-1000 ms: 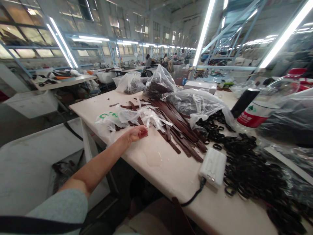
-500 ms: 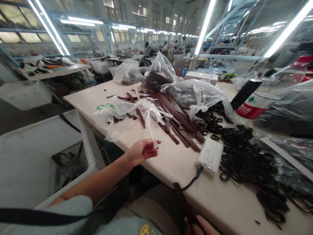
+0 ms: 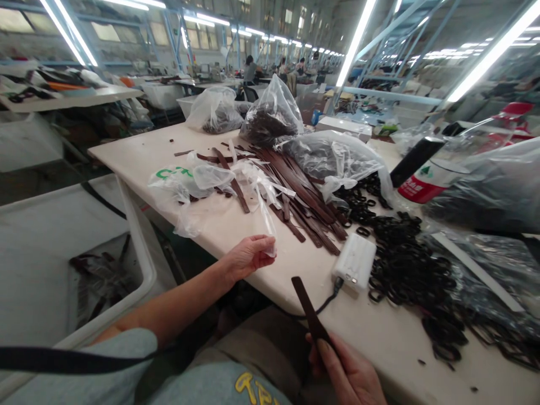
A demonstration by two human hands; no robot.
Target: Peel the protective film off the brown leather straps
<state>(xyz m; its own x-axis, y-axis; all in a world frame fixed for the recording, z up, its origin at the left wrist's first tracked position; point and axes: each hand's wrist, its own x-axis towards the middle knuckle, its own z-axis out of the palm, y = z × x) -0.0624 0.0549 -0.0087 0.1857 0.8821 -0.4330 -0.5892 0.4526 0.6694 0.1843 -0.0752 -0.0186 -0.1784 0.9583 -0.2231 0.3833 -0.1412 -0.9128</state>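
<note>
Gripping one brown strap, already apart from the many brown strips left on the surface, the right hand's fingers close round its near end while the left hand's pinch a translucent plastic strip.

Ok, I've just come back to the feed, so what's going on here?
A person sits at a pale tabletop. Their left hand pinches the end of a translucent white plastic strip, and their right hand holds a flat dark-brown strip by its lower part. A pile of long brown strips lies farther back. Right of that sit a white rectangular box with a black cable and a heap of small black rings.
</note>
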